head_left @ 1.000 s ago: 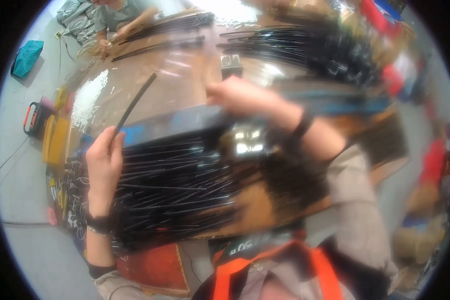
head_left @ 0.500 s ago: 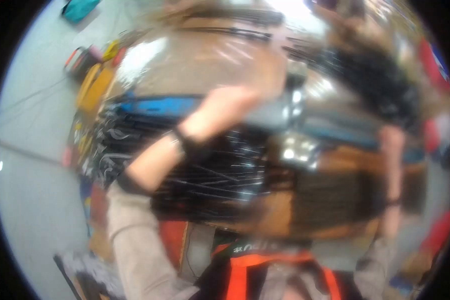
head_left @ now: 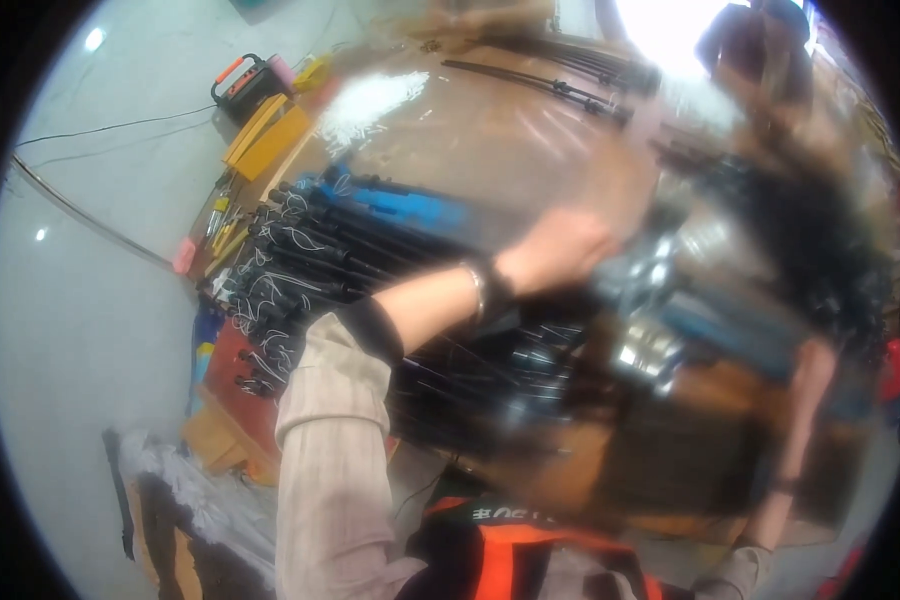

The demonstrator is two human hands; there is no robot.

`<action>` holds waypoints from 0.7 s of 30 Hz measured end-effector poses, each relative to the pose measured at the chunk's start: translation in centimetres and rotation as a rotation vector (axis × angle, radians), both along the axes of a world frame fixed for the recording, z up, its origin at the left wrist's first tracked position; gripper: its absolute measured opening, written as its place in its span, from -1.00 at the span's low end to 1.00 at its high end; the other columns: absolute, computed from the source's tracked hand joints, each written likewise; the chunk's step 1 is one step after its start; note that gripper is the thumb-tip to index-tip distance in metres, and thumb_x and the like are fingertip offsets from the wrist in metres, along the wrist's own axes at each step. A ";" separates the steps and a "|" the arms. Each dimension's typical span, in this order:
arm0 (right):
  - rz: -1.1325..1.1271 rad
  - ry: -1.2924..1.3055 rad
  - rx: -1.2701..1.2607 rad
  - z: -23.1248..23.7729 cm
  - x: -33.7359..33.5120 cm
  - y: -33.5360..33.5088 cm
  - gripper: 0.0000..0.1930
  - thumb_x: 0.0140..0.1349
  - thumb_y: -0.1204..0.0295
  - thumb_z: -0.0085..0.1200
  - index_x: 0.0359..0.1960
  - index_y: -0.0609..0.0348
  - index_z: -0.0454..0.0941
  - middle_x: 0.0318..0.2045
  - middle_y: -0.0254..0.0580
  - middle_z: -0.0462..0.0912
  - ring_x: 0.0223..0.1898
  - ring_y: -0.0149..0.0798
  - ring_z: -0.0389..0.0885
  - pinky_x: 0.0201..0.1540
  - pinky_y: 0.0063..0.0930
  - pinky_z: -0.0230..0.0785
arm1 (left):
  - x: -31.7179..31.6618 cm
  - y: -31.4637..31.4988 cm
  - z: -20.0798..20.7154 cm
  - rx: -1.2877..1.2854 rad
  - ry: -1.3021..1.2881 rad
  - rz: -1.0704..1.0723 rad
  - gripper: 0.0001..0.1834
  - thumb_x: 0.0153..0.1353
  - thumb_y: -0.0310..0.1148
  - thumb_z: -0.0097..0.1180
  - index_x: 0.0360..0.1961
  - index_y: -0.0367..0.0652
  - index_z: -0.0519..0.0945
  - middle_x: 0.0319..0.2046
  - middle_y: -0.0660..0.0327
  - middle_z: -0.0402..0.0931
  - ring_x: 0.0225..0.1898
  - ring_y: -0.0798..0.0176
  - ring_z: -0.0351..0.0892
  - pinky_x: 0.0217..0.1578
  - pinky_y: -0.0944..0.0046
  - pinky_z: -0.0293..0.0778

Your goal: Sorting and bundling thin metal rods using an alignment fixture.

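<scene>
My left hand (head_left: 565, 242) reaches over the table at the middle, with a dark band and a bracelet at its wrist. Its fingers look curled, and blur hides whatever is in them. Just right of it is a blurred shiny metal fixture (head_left: 648, 350). Under my left forearm lies a pile of long black rods (head_left: 340, 245), with thin white cords at their left ends. My right hand (head_left: 813, 365) is at the right, close to a blurred grey-blue bar (head_left: 725, 335); motion smears its fingers.
A blue piece (head_left: 400, 203) lies behind the rods. Small white pieces (head_left: 370, 105) are scattered farther back, near more black rods (head_left: 540, 82). Yellow bins (head_left: 270, 135) line the left edge. Another person (head_left: 760, 50) is at the far right, beside a blurred dark heap (head_left: 800, 240).
My view has turned, so the table sits farther right and lower. Both hands appear farther right and lower in the picture. The rods' corded ends now show more sharply.
</scene>
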State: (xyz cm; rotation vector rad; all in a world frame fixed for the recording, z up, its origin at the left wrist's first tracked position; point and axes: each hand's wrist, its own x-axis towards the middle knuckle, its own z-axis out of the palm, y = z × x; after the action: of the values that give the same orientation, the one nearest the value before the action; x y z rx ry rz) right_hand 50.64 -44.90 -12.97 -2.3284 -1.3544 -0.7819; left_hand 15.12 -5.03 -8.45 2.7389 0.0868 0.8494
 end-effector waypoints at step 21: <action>0.259 0.253 0.028 2.4 -19.2 5.9 -0.71 0.21 0.37 0.17 -0.05 0.18 0.58 -0.21 -0.18 0.67 -0.06 -0.14 0.57 0.07 -0.24 0.19 | 1.3 -0.7 0.6 -0.009 0.304 0.138 -0.87 0.28 -0.33 0.06 -0.34 -0.11 0.59 -0.42 -0.02 0.62 -0.34 -0.19 0.61 -0.34 -0.05 0.52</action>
State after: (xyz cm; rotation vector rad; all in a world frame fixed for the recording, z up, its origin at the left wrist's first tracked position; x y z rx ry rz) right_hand 31.42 -39.05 -10.58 -2.0895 -1.4779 -0.4101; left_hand 16.46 -5.77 -7.83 2.8580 0.3415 0.4562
